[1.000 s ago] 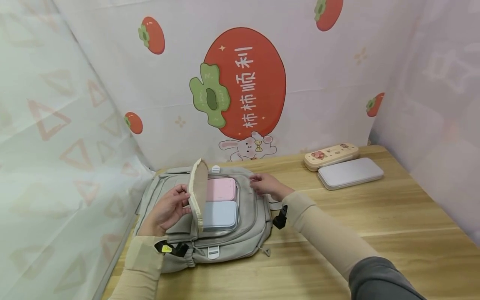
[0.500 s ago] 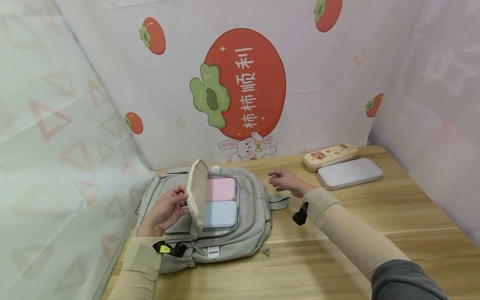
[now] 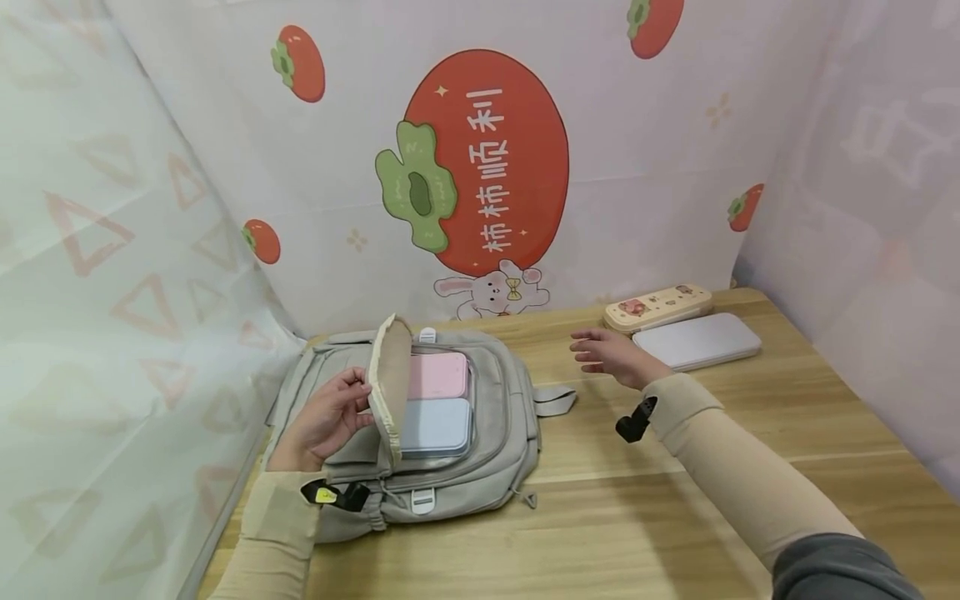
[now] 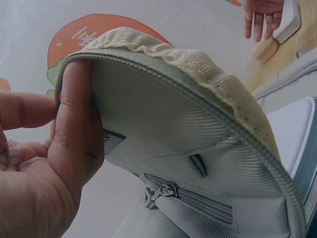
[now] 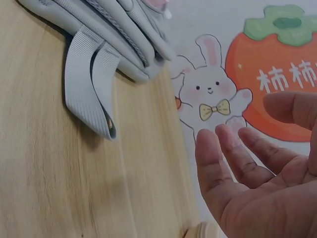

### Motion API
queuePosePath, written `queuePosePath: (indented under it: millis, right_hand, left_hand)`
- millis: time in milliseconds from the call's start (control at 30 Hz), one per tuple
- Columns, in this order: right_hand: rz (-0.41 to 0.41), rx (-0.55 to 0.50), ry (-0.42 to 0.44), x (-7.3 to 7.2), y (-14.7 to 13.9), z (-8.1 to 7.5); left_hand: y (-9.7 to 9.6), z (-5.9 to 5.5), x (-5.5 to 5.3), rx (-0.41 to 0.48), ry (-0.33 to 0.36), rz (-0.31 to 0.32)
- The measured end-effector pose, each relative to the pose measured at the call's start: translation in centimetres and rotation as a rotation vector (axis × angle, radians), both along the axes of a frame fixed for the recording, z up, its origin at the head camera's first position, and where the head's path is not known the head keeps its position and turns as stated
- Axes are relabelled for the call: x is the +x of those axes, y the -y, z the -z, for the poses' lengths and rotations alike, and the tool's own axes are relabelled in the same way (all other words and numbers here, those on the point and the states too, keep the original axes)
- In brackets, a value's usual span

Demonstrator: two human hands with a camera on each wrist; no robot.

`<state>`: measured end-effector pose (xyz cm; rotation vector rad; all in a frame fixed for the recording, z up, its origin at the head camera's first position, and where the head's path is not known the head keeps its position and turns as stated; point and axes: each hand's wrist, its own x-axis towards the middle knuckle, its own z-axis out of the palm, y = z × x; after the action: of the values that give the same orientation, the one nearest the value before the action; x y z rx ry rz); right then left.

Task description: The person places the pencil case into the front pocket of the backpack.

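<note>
A grey backpack [image 3: 491, 454] lies flat on the table, its front pocket unzipped. My left hand [image 3: 327, 421] pinches the edge of the raised pocket flap [image 3: 391, 379]; the left wrist view shows the flap's zipped outer face. Inside the pocket sit a pink case [image 3: 438, 375] and a light blue case [image 3: 437, 425], both partly covered by the flap. To the right of the bag my right hand [image 3: 618, 357] hovers over the table with fingers loosely extended, holding nothing. Just beyond it are a cream case with printed pictures [image 3: 660, 307] and a white case [image 3: 697, 342].
A grey strap loop [image 5: 91, 84] sticks out from the bag onto the wooden table [image 3: 600, 517]. Behind the table hangs a white cloth [image 3: 637, 225] printed with persimmons and a rabbit. More cloth walls stand at the left and right.
My right hand has moved away from the backpack, rightward to near the two cases at the back right. The left hand keeps holding the flap up.
</note>
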<state>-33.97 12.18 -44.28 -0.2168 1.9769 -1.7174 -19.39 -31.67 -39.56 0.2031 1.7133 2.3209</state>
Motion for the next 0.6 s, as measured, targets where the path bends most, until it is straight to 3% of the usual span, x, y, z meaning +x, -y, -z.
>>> queuePosePath:
  millis: [600]
  right_hand:
    - [0.085, 0.089, -0.052, -0.2, -7.3, -0.2]
  left_hand:
    - [-0.1, 0.4, -0.1, 0.010, -0.011, 0.011]
